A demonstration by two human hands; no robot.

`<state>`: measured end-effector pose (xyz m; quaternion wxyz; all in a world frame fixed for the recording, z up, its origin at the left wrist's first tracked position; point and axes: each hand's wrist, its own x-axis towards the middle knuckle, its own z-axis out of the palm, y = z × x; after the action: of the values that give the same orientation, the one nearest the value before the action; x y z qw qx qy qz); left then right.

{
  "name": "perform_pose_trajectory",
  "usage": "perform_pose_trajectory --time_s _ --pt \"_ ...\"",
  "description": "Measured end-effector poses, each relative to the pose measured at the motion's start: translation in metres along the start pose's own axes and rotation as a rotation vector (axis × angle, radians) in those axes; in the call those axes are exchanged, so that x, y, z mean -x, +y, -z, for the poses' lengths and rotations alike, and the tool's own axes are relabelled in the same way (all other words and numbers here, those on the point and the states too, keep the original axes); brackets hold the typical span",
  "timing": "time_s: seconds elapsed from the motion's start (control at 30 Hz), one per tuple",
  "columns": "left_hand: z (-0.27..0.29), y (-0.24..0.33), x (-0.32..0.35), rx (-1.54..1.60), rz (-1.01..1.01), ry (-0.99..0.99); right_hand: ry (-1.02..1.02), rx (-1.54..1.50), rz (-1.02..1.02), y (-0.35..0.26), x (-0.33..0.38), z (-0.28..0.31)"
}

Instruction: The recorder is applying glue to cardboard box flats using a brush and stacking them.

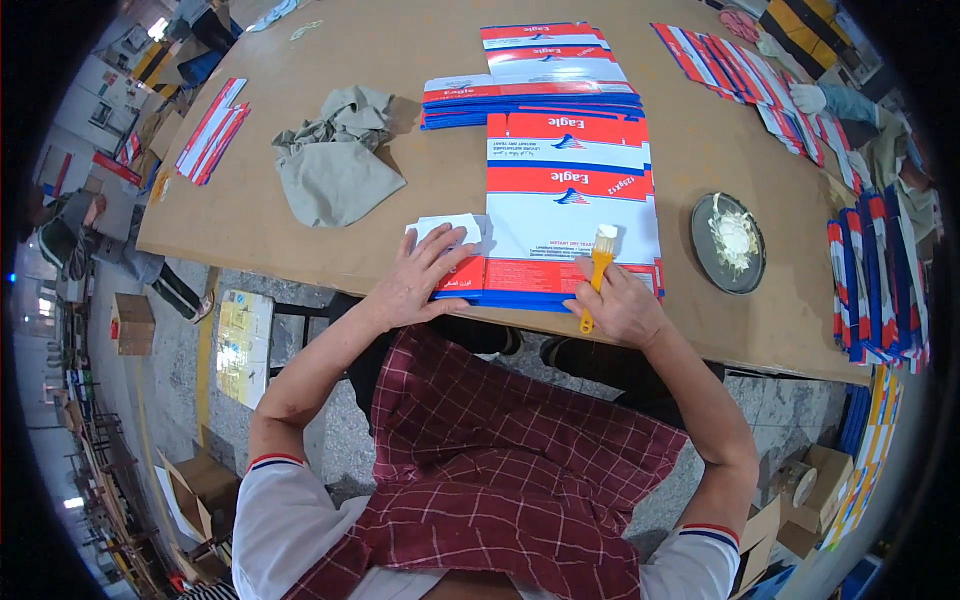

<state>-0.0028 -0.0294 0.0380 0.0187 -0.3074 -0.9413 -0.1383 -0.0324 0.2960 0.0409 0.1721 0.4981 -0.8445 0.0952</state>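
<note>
The right hand (628, 308) grips a yellow brush (600, 262), its long axis running near to far, bristles over the carton blank (540, 215) leftward, whose left flap (460, 282) the left hand (412, 278) covers, fingers spread.

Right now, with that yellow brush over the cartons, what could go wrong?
The yellow brush in the right hand has white stuff on its tip, which might smear the printed flat cartons. The left hand, on their left side, could shift them if it pushes. The grey dish, to their right, might get bumped if the right hand swings wide.
</note>
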Motion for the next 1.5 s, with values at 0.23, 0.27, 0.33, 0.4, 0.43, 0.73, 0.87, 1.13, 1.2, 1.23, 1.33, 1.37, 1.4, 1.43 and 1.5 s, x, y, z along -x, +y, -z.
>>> perform_pose_trajectory --time_s 0.23,0.27,0.33,0.4,0.43,0.73,0.87,1.13,1.2,1.23,1.33,1.37,1.4,1.43,1.5 --pt "-0.009 -0.006 0.002 0.151 0.061 0.071 -0.01 -0.016 -0.038 0.003 -0.003 0.0" --pt "-0.008 -0.004 0.002 0.14 0.059 0.074 -0.008 -0.018 -0.04 0.003 -0.004 0.001" --pt "-0.009 -0.006 0.003 0.159 0.053 0.085 0.026 -0.042 -0.033 0.003 -0.007 0.002" --pt "-0.007 -0.007 0.003 0.176 0.052 0.096 -0.009 -0.024 -0.048 0.002 -0.004 0.003" --pt "-0.007 -0.006 0.002 0.173 0.05 0.095 -0.048 -0.006 -0.063 0.002 -0.003 0.003" --pt "-0.004 -0.007 0.002 0.109 0.028 0.034 0.042 0.002 0.024 0.005 -0.005 0.003" --pt "0.003 -0.001 -0.003 0.081 0.067 -0.054 -0.009 0.014 0.035 0.005 0.0 -0.003" --pt "0.005 0.002 -0.004 0.128 0.132 -0.089 -0.065 0.033 0.084 0.005 0.002 -0.006" --pt "0.004 0.001 -0.004 0.146 0.134 -0.086 -0.07 0.024 0.083 0.006 0.002 -0.007" --pt "0.003 0.001 -0.004 0.14 0.143 -0.09 -0.074 0.018 0.084 0.006 0.003 -0.007" --pt "0.003 0.0 -0.007 0.134 0.154 -0.1 -0.081 0.027 0.065 0.006 0.004 -0.007" --pt "0.003 0.0 -0.009 0.135 0.155 -0.106 -0.08 0.027 0.066 0.006 0.004 -0.007" --pt "0.003 0.0 -0.009 0.133 0.157 -0.104 -0.071 0.03 0.061 0.007 0.004 -0.008" --pt "0.003 0.0 -0.01 0.105 0.144 -0.121 -0.062 0.033 0.056 0.007 0.004 -0.008" --pt "0.005 0.0 -0.012 0.073 0.133 -0.134 -0.033 0.05 0.05 0.007 0.004 -0.009"
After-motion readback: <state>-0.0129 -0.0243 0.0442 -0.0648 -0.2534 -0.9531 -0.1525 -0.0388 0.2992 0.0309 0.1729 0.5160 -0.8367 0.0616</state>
